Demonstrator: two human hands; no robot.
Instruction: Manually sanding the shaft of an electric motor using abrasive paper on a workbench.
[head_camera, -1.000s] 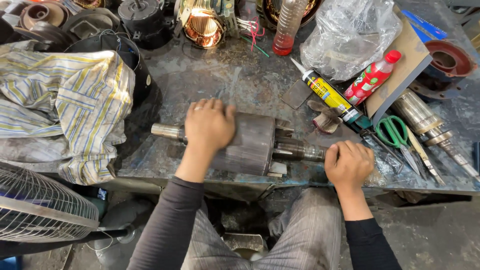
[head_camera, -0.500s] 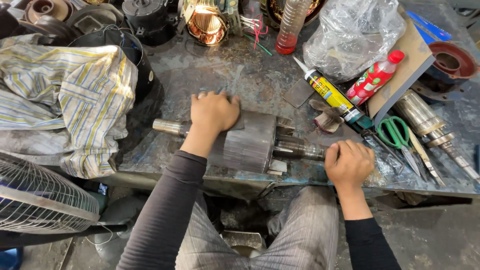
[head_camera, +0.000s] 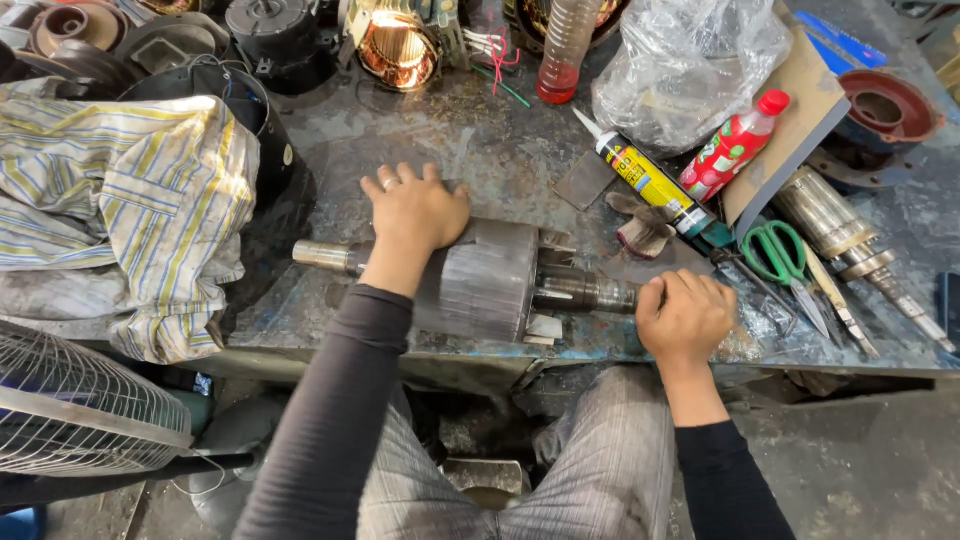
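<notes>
A motor rotor (head_camera: 490, 278), a grey laminated drum on a steel shaft, lies on its side along the near edge of the tabletop (head_camera: 500, 150), its shaft running parallel to that edge. The left hand (head_camera: 415, 212) lies flat on top of the drum with the fingers spread and pointing toward the far edge, pressing down rather than gripping. The right hand (head_camera: 685, 318) is curled around the darker right end of the shaft near the near-right part of the tabletop, its grip pressed together on the metal. Judging from this, the rotor is being steadied and perhaps turned on the spot, so any further handling would call for a firm hold at both ends, since the drum sits close to the near edge and could roll off. Just beyond the right hand lie a sealant tube (head_camera: 645, 182), a worn glove (head_camera: 640, 225) and green-handled scissors (head_camera: 775, 252). A striped cloth (head_camera: 120, 200) covers the left edge, and a copper-wound stator (head_camera: 398, 50) stands at the far edge.
</notes>
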